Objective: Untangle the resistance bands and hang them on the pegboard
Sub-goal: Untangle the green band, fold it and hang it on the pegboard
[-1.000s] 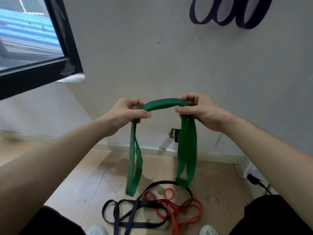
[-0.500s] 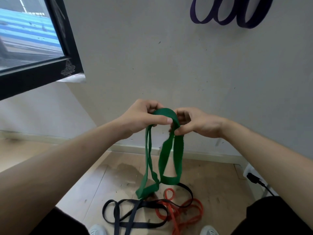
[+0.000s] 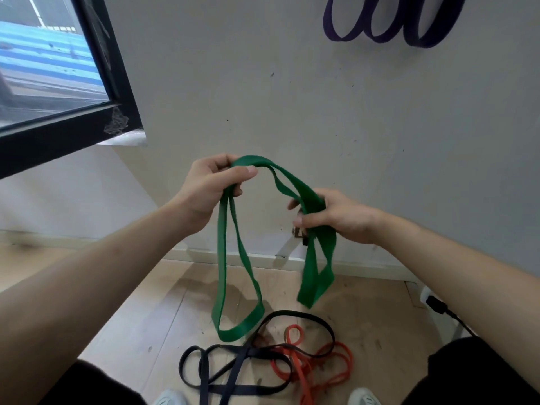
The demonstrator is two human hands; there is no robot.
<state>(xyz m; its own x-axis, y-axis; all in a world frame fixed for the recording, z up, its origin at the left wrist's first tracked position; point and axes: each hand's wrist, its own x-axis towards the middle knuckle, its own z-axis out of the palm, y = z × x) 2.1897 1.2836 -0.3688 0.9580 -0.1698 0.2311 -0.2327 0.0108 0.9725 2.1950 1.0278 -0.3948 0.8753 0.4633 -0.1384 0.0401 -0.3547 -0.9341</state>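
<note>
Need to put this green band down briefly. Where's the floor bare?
Bare wooden floor left of the dark blue rubber band; another patch between the orange rubber band and the black plug. Crowded where those bands tangle.

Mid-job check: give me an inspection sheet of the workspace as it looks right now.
Surface: wooden floor, scuffed, with bands lying on it.
Job's things: green band held up in the air, both ends hanging in loops; dark navy band and red band lie overlapped on the floor; purple band hangs high on the wall; pegboard not in view.
Clutter: nothing seen.
Grippers: left hand and right hand each grip the green band.
Cables: black plug and cord at the right, near the baseboard.
Surroundings: pale wall, black-framed window at the left, metal bracket low on the wall.
</note>
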